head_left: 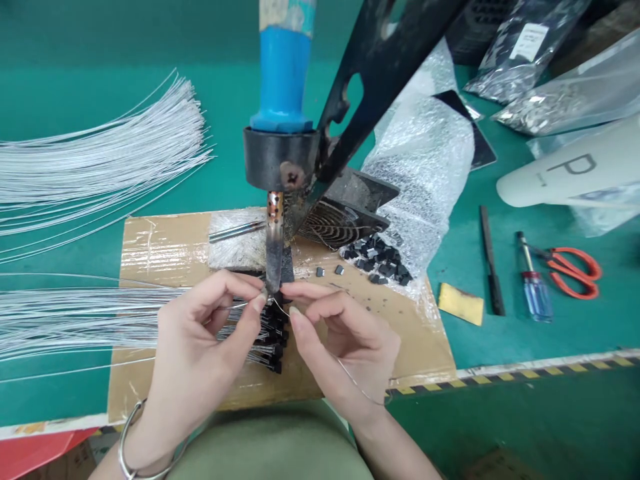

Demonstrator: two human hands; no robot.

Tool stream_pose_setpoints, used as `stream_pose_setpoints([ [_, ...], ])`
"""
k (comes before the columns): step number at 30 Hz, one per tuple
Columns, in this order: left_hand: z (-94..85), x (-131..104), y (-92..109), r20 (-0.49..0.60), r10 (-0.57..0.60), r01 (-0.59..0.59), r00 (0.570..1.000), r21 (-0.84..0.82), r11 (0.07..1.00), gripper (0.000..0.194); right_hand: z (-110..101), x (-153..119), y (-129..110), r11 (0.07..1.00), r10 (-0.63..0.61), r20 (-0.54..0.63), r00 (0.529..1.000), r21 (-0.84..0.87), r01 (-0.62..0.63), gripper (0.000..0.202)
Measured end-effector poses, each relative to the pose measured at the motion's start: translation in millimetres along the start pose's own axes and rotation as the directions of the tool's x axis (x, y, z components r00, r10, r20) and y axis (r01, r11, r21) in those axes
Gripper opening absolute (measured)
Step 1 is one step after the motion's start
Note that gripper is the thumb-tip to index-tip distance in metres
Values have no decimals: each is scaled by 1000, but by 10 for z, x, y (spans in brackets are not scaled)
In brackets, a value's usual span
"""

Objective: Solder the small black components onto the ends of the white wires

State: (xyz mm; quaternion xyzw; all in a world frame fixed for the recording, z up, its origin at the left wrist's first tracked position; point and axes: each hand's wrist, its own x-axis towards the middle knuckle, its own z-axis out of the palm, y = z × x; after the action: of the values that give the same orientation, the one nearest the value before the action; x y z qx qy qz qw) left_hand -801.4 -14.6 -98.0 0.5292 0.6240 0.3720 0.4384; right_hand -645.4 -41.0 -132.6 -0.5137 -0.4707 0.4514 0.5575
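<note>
Under a blue-handled soldering iron point(274, 250) clamped tip-down in a stand, my two hands nearly meet. My left hand point(210, 347) pinches a thin wire close to the tip; whatever small part sits at its end is mostly hidden by the fingers. Between the fingers of my right hand point(345, 340) is a thin strand of solder wire point(281, 307), which reaches toward the tip and trails in a loop below the palm. Beneath the hands lies a bundle of white wires point(90, 313) with black connectors point(275, 337) on their right ends.
Another white wire bundle point(100, 160) lies back left. A small fan point(345, 217) stands behind the iron, beside loose black pieces point(383, 260) on bubble wrap point(420, 167). Rightward are a yellow sponge point(461, 305), black tool point(493, 267), screwdriver point(536, 293) and orange-handled scissors point(575, 272). Cardboard point(165, 247) covers the bench.
</note>
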Motion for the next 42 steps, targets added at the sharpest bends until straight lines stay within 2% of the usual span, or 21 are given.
stream_pose_setpoints([
  [7, 3, 4, -46, -16, -6, 7, 1000, 16, 1000, 10, 13, 9, 0, 1000, -21, 0, 1000, -14, 21, 17],
  [17, 10, -14, 18, -37, -22, 21, 999, -12, 1000, 13, 6, -18, 26, 1000, -14, 8, 1000, -3, 14, 16],
  [26, -3, 2, -3, -3, -23, 23, 1000, -23, 999, 13, 27, 6, 13, 1000, -22, -3, 1000, -16, 22, 18],
  [32, 2, -2, -5, 2, -54, 54, 999, 26, 998, 9, 30, -2, 45, 998, -59, -21, 998, -30, 58, 19],
  [42, -27, -24, -55, 3, 8, -8, 1000, 61, 998, 9, 28, -30, 63, 990, -119, -14, 993, -77, 118, 20],
])
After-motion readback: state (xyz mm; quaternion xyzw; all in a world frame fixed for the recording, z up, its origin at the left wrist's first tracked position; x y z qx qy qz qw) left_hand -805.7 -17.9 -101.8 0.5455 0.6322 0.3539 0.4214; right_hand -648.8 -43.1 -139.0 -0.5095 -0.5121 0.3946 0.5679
